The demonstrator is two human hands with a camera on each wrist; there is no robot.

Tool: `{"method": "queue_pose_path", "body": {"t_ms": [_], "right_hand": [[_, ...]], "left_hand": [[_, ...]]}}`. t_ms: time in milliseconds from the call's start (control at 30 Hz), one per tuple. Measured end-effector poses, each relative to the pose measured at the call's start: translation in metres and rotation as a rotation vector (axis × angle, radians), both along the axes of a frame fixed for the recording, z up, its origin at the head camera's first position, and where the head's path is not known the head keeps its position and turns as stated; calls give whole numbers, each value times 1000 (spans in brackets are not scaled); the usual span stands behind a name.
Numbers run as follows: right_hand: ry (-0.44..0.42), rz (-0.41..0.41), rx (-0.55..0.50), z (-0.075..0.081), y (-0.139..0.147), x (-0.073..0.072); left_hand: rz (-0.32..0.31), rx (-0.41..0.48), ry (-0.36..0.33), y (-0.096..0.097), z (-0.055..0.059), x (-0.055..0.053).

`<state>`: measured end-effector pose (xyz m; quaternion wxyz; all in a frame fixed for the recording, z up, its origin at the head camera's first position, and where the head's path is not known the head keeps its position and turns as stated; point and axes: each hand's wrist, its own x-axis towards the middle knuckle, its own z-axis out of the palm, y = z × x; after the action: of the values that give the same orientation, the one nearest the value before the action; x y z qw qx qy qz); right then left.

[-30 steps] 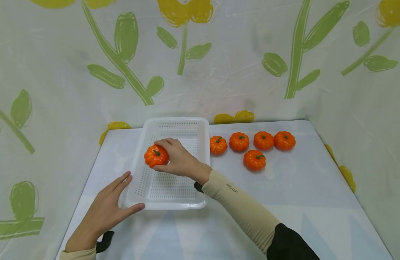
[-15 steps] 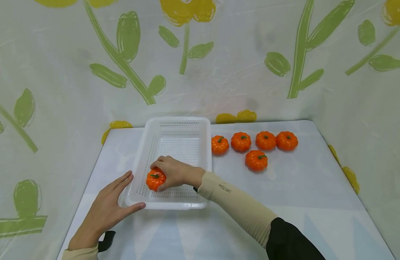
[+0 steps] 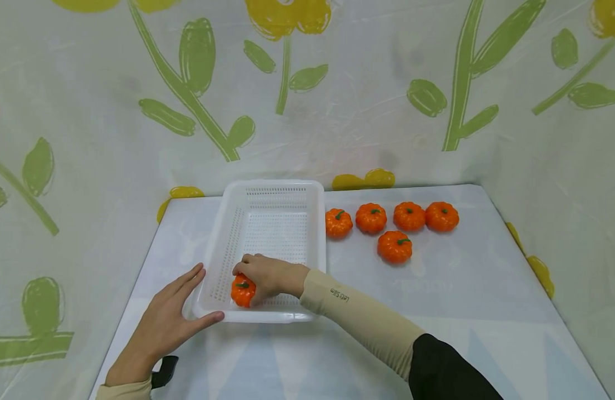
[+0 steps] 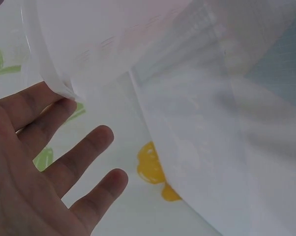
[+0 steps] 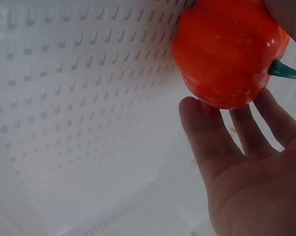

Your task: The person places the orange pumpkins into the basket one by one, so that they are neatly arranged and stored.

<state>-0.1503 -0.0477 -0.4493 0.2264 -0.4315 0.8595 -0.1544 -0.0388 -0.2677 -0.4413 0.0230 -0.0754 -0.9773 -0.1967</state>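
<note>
Inside the white perforated plastic basket (image 3: 277,230), my right hand (image 3: 271,276) grips a small orange pumpkin (image 3: 243,291) with a green stem, low in the near-left part. In the right wrist view, fingers and thumb lie around the pumpkin (image 5: 226,54), close to the basket's perforated surface (image 5: 79,78). My left hand (image 3: 164,319) is spread at the basket's near-left corner, thumb by the front rim. In the left wrist view, fingertips of the left hand (image 4: 44,152) touch the basket's rim (image 4: 37,54), while other fingers extend apart from it.
Several more orange pumpkins lie on the white table right of the basket: one pumpkin (image 3: 339,223) beside its rim, others in a back row, and one pumpkin (image 3: 394,247) nearer the front. A flower-printed sheet (image 3: 357,111) encloses the table's back and sides.
My right hand has carried the pumpkin down and toward the near side of the basket. The left hand has stayed at the corner, and the other pumpkins lie as before.
</note>
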Motion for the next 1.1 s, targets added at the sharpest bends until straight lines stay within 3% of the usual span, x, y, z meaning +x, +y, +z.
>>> {"method": "queue_pose_path", "body": {"t_ms": [200, 733, 1100], "right_hand": [[37, -5, 36, 1, 0, 0], [11, -40, -28, 8, 7, -2], [23, -64, -125, 34, 22, 4]], "left_hand": [[-4, -3, 5, 1, 1, -1], [-9, -12, 11, 1, -1, 0], [-12, -13, 5, 0, 1, 0]]}}
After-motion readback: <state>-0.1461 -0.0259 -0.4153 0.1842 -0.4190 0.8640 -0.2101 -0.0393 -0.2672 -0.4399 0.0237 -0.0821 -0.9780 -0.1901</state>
